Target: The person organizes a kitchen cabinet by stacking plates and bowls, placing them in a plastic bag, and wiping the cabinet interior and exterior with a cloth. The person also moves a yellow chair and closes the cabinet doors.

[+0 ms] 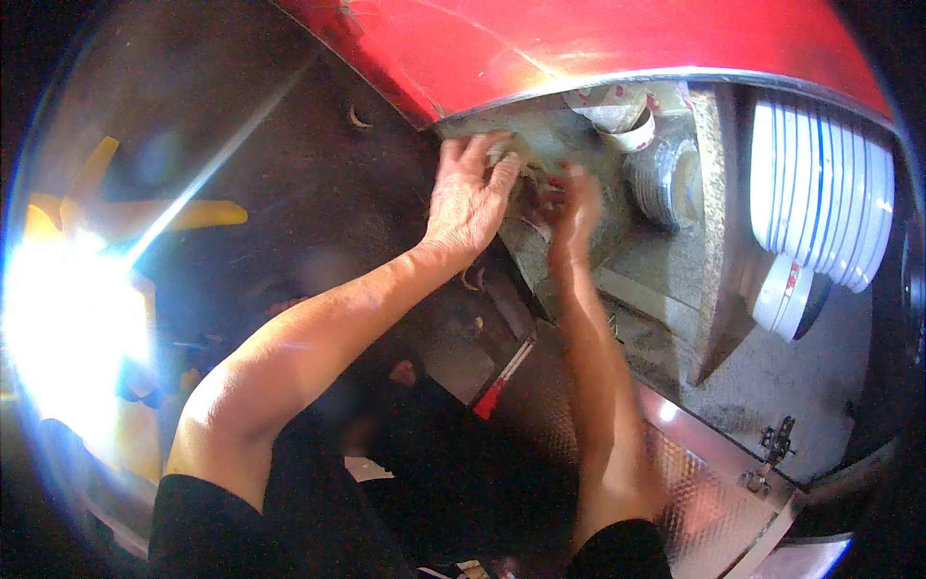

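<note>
Both of my arms reach into an open low cabinet [651, 282] under a red countertop [615, 43]. My left hand [470, 192] is at the cabinet's front edge, fingers curled over a small pale thing that I cannot make out. Beside it, my right hand [576, 210] is blurred, with its fingers bent towards a dim patch between the hands. Whether it grips anything there is hidden by blur. Close to my right hand are a white cup or bowl [629, 134] lying tilted and a stack of plates [662, 184].
A speckled stone slab [712, 217] divides the cabinet. Beyond it are stacked white bowls with blue lines [817, 195] and another white bowl [781, 297]. A metal hinge [774, 441] joins a textured door [694, 485]. On the dark floor [289, 174] lies a red-and-white object [499, 383]; yellow legs [195, 213] stand left.
</note>
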The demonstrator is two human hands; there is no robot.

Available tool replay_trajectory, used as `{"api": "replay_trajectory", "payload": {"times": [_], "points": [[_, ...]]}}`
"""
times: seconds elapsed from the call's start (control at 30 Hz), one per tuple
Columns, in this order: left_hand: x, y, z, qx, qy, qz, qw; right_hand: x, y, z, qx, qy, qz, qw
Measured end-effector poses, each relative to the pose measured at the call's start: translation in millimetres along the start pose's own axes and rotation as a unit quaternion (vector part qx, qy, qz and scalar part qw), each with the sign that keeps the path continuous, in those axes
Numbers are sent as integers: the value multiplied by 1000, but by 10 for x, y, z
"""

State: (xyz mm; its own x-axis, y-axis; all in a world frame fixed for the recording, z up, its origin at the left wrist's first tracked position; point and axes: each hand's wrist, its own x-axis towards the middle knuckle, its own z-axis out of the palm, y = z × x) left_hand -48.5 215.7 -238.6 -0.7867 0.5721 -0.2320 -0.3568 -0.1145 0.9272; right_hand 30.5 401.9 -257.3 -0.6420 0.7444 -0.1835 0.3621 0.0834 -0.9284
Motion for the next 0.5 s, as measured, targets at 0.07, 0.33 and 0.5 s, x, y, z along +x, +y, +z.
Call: {"api": "replay_trajectory", "payload": {"times": [0.07,0.33,0.5], "points": [[-29,5,51,-62,-127,0,990,-398,13,399,88,-145,-91,981],[-59,-183,-61,91,-42,1,995,-60,-490,65,-190,114,-293,930],[-79,-442,99,263,-109,121,951,77,252,-96,-495,-181,-404,748]]}}
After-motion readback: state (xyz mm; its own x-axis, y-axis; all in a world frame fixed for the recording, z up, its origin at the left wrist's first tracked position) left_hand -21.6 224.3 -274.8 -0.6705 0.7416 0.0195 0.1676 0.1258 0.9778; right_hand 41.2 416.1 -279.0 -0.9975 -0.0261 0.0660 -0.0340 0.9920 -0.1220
